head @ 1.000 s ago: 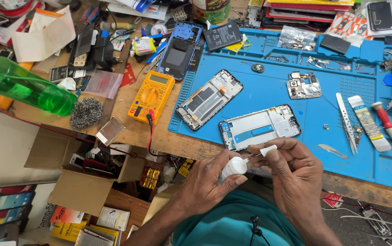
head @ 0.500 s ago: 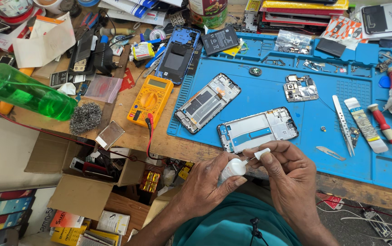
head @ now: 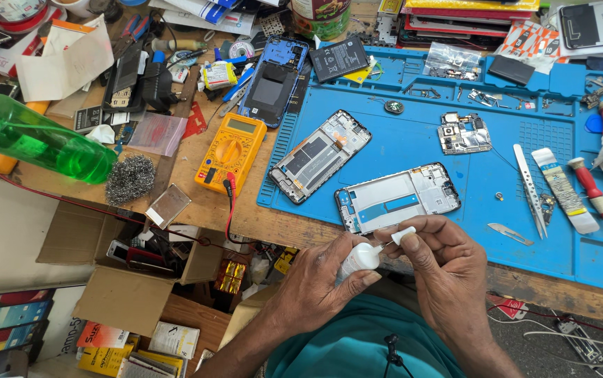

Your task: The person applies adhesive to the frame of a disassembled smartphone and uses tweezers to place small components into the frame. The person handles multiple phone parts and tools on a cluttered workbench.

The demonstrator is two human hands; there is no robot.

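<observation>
My left hand [head: 322,276] grips a small white glue tube [head: 359,257] by its body, just in front of the table's near edge. My right hand [head: 440,262] pinches the tube's white cap [head: 404,236] at the nozzle end. Right above the hands, a phone frame [head: 397,198] with a white and blue inner face lies on the blue work mat [head: 455,161]. A second opened phone [head: 321,155] with its dark inner parts showing lies to its left on the mat.
A yellow multimeter [head: 231,152] and a green bottle [head: 35,140] lie at the left. Tweezers [head: 529,190], a brush [head: 564,189], a screwdriver [head: 595,196], a blade [head: 510,234] and a circuit board [head: 464,133] lie on the mat. Open cardboard boxes [head: 133,280] stand below the table.
My hands have stayed close together on the tube and shifted slightly. The view has drifted a little, so the table's things sit a bit lower in the picture.
</observation>
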